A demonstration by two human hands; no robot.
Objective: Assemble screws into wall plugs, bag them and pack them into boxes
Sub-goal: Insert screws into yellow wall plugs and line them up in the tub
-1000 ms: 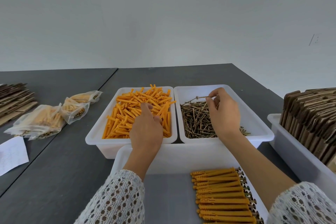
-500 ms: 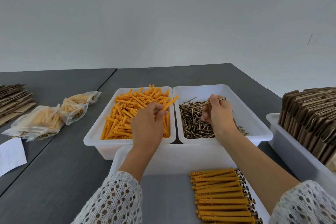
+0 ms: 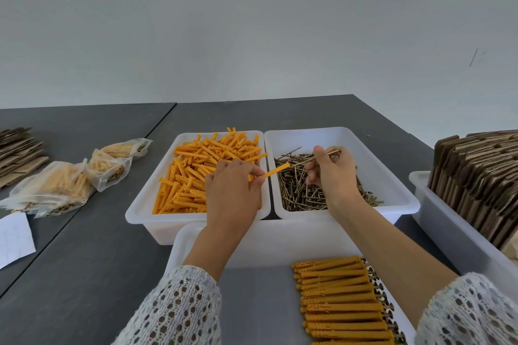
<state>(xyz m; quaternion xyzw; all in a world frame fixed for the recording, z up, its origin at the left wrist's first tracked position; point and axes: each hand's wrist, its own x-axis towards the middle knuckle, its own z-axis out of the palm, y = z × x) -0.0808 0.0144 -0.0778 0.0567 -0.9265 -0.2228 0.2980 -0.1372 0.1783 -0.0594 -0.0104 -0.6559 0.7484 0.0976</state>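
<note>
I see a dark grey bench (image 3: 84, 274) with a seam (image 3: 157, 131) running between its two tops. Behind it stands a plain pale wall (image 3: 252, 22), with a small faint mark (image 3: 476, 57) on its right side. At the far left edge of the bench lies a white sheet of paper (image 3: 14, 238) with faint print I cannot read.

Three white bins (image 3: 196, 221) crowd the table (image 3: 84, 274) centre. Bare table lies left of them, before the bags (image 3: 53, 187). The cardboard bin (image 3: 448, 235) blocks the right.
</note>
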